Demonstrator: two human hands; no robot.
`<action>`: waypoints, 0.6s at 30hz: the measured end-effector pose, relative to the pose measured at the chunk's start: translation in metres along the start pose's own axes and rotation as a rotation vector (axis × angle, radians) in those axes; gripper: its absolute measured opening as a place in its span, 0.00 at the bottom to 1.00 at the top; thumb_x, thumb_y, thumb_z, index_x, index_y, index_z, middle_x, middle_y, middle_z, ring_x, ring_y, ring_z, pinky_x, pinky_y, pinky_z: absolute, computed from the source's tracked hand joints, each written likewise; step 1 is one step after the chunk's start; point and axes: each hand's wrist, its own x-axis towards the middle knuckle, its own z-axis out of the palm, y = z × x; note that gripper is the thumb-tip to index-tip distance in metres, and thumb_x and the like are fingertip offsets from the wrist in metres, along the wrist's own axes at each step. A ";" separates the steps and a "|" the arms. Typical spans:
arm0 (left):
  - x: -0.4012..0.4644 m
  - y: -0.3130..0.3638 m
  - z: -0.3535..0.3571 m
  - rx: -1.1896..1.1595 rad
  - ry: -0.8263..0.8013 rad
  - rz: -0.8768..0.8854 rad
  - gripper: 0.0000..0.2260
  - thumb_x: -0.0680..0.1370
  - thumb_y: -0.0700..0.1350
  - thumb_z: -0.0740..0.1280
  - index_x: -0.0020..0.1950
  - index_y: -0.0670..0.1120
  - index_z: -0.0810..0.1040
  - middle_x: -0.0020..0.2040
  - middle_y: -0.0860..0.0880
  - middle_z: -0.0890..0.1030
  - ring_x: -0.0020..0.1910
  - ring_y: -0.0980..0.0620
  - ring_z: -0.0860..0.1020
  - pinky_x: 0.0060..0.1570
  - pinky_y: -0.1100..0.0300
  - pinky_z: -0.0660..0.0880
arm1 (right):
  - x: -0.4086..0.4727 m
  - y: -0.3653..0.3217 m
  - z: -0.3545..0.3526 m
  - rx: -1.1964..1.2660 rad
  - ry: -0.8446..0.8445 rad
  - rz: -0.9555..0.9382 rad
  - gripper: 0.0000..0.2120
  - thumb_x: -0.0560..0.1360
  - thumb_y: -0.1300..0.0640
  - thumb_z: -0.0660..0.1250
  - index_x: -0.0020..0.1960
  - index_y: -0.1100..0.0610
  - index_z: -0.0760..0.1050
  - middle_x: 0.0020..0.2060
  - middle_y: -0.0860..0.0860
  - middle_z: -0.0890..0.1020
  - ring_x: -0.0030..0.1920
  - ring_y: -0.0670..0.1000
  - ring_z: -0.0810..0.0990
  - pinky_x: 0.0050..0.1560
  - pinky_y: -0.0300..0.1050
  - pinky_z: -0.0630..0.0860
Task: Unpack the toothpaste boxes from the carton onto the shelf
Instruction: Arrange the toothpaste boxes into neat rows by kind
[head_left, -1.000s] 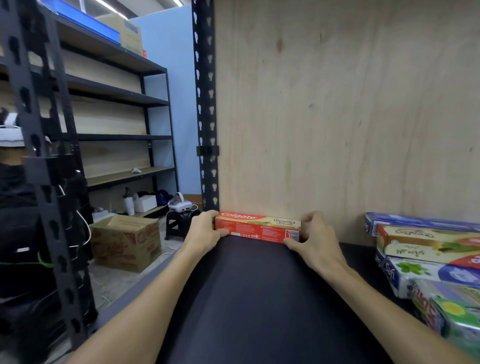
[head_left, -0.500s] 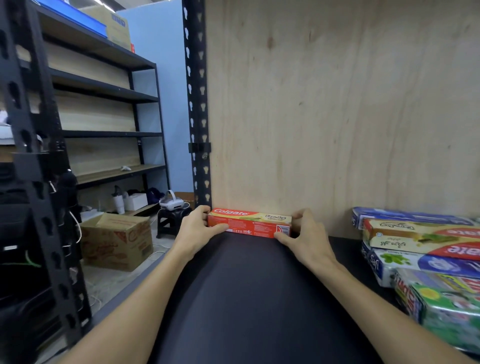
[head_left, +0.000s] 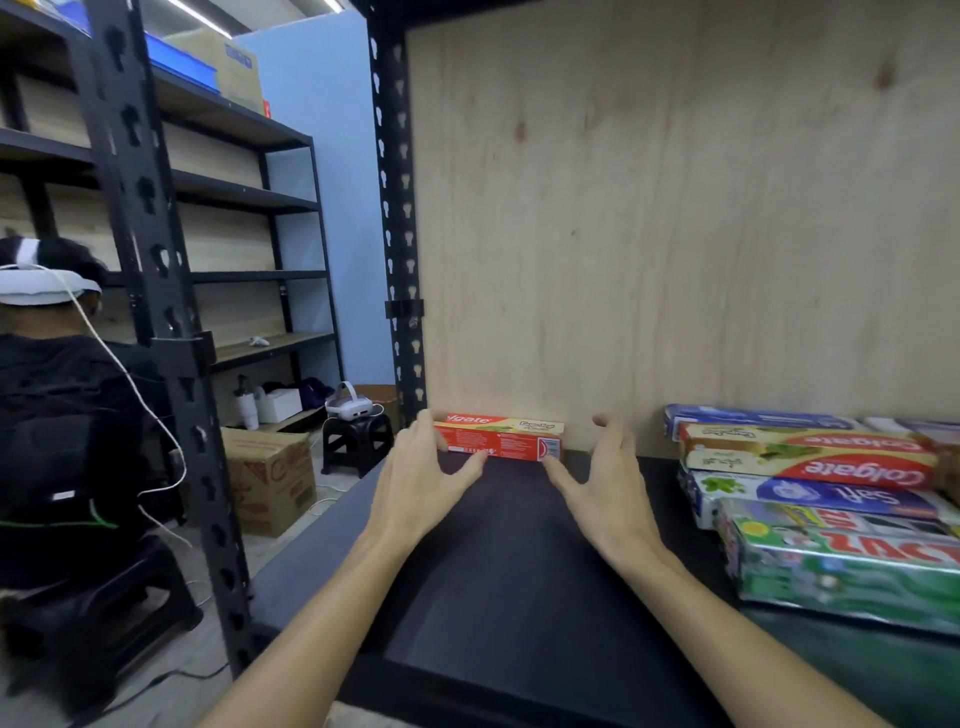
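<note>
Left hand (head_left: 422, 480) spread, fingers straight, grips nothing; right hand (head_left: 605, 480) likewise spread, bare. Red toothpaste box (head_left: 501, 437) lies flat on black shelf (head_left: 514, 582), against plywood back (head_left: 675, 218), just beside corner post (head_left: 397, 218).

Step judged: box placed, hands clear. Next: fetch another from carton (head_left: 270, 480) on floor, well apart at left. Bare shelf between box and stacked boxes (head_left: 810, 467) at right.
</note>
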 end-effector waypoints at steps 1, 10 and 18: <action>-0.010 0.011 -0.001 -0.019 -0.023 0.018 0.21 0.73 0.62 0.71 0.58 0.53 0.71 0.46 0.57 0.75 0.49 0.59 0.73 0.48 0.58 0.74 | -0.009 -0.003 -0.006 0.016 0.017 0.006 0.35 0.76 0.44 0.71 0.75 0.55 0.58 0.71 0.52 0.67 0.66 0.53 0.74 0.60 0.49 0.74; -0.078 0.083 -0.010 -0.175 -0.025 0.056 0.19 0.74 0.60 0.73 0.61 0.58 0.72 0.53 0.60 0.77 0.54 0.60 0.76 0.53 0.62 0.75 | -0.080 -0.023 -0.070 0.054 0.096 -0.025 0.31 0.78 0.48 0.70 0.75 0.53 0.59 0.63 0.51 0.71 0.62 0.51 0.74 0.63 0.48 0.74; -0.100 0.138 0.013 -0.205 -0.073 0.105 0.20 0.75 0.58 0.72 0.63 0.52 0.74 0.55 0.57 0.78 0.53 0.58 0.76 0.55 0.57 0.76 | -0.107 -0.014 -0.140 0.045 0.217 -0.110 0.25 0.79 0.52 0.67 0.73 0.53 0.62 0.59 0.47 0.71 0.58 0.46 0.72 0.60 0.44 0.73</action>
